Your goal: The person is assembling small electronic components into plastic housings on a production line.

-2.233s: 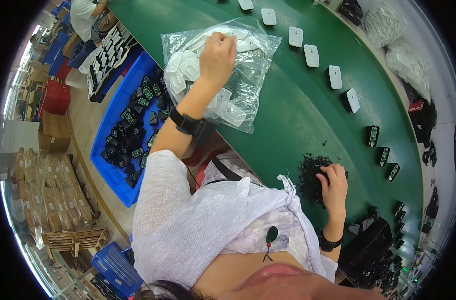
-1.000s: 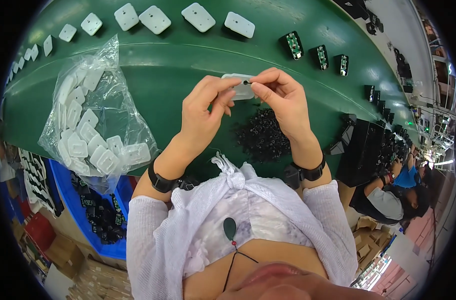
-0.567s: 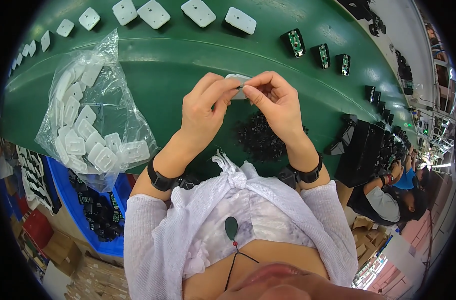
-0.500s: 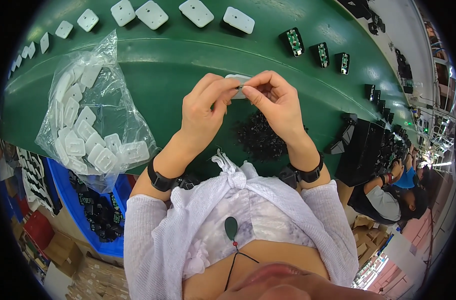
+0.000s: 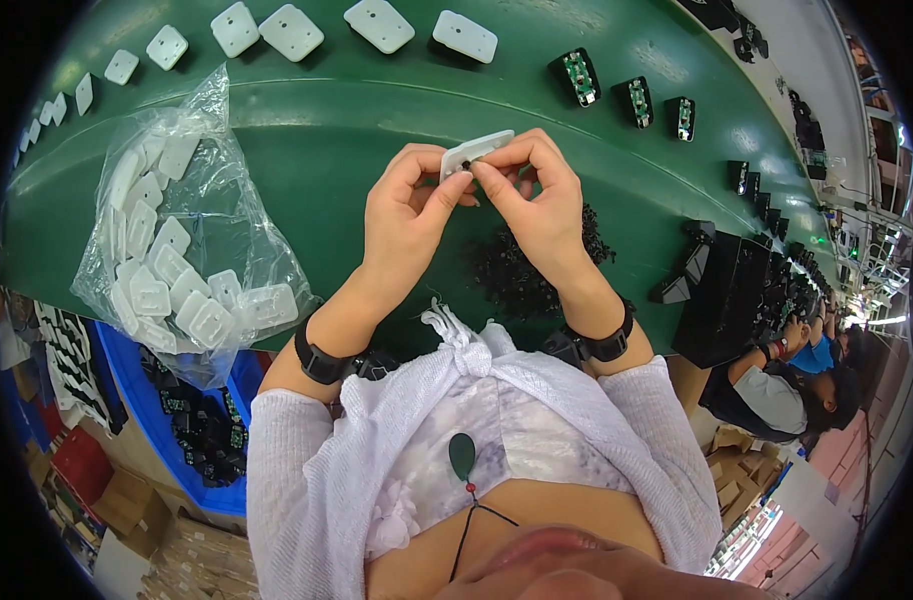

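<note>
Above the green worktop, both hands hold a white plastic cover (image 5: 484,146), tilted up at an angle. My left hand (image 5: 408,210) pinches its left end, thumb in front and fingers curled. My right hand (image 5: 538,200) is closed at the other end, fingers partly behind the cover. Its thumb tip is beside a small black part (image 5: 466,165) lying against the cover's face. The exact shape of that part is too small to make out. Below the right hand lies a heap of small black parts (image 5: 501,275), partly covered by the hand and wrist.
A clear plastic bag (image 5: 238,190) of white covers lies at left. More white covers (image 5: 379,25) line the far side, followed by black housings with green circuit boards (image 5: 580,78). A blue bin (image 5: 166,440) stands lower left. A black box (image 5: 718,300) and a co-worker (image 5: 776,395) are at right.
The white cover, lying flat under my fingers before, is now lifted and tilted in both hands. The small black part has gone from between my fingertips to the cover's face.
</note>
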`<act>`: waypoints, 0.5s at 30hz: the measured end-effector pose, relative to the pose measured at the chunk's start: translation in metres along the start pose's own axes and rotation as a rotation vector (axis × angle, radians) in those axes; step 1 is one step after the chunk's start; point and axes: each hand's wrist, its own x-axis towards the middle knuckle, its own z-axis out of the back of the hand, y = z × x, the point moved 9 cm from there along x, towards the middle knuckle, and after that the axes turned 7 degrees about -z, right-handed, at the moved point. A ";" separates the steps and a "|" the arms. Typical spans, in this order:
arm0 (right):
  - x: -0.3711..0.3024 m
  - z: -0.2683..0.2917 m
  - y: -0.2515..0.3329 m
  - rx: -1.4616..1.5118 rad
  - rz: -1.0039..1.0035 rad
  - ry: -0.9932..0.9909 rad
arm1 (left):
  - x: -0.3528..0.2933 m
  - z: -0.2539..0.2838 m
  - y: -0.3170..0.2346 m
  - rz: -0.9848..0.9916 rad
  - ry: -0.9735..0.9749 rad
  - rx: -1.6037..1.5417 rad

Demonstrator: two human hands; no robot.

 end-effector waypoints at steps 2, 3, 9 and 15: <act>-0.002 -0.004 -0.010 0.132 -0.110 0.046 | 0.000 0.000 -0.011 -0.111 -0.011 0.095; -0.004 -0.006 -0.010 0.132 -0.110 0.044 | 0.000 0.000 -0.010 -0.111 -0.009 0.094; -0.003 0.004 -0.005 0.015 0.000 0.066 | 0.003 0.001 -0.007 -0.064 0.006 0.052; -0.002 0.024 0.015 -0.154 0.088 -0.007 | -0.003 -0.006 -0.006 0.001 0.043 -0.001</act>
